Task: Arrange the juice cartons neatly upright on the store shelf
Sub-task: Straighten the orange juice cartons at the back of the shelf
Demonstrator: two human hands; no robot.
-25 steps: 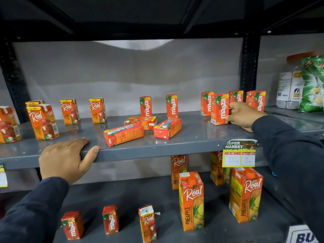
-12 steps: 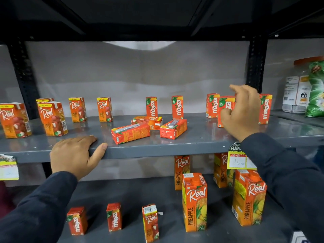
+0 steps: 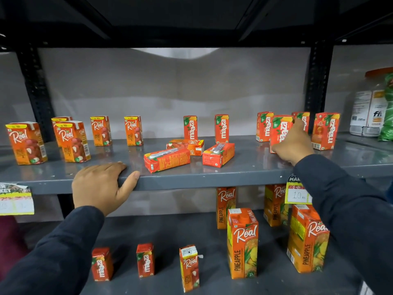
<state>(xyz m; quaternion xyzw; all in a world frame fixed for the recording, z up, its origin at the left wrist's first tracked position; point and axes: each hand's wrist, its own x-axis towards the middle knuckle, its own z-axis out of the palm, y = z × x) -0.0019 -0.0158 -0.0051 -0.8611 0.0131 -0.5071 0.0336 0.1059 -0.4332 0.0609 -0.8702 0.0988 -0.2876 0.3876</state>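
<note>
On the grey middle shelf (image 3: 234, 173) small orange juice cartons stand upright in loose rows: Real litchi cartons (image 3: 72, 141) at the left, Maaza cartons (image 3: 190, 127) at the centre and right. Three cartons lie flat mid-shelf: one at the front (image 3: 168, 159), one behind it (image 3: 187, 144), one to the right (image 3: 219, 154). My right hand (image 3: 292, 143) grips an upright Maaza carton (image 3: 279, 130) at the right, fingers around its side. My left hand (image 3: 104, 184) rests flat on the shelf's front edge, holding nothing.
The lower shelf (image 3: 165, 235) holds tall Real pineapple cartons (image 3: 242, 241) at the right and small cartons at the front. A jar (image 3: 368, 111) and a green packet (image 3: 388, 116) stand beyond the black upright post (image 3: 316, 86). Price tags (image 3: 296, 191) hang from the shelf edge.
My right hand dropped from above the right-hand Maaza cartons and closed around the front one. The view shifted slightly. My left hand stayed on the shelf edge.
</note>
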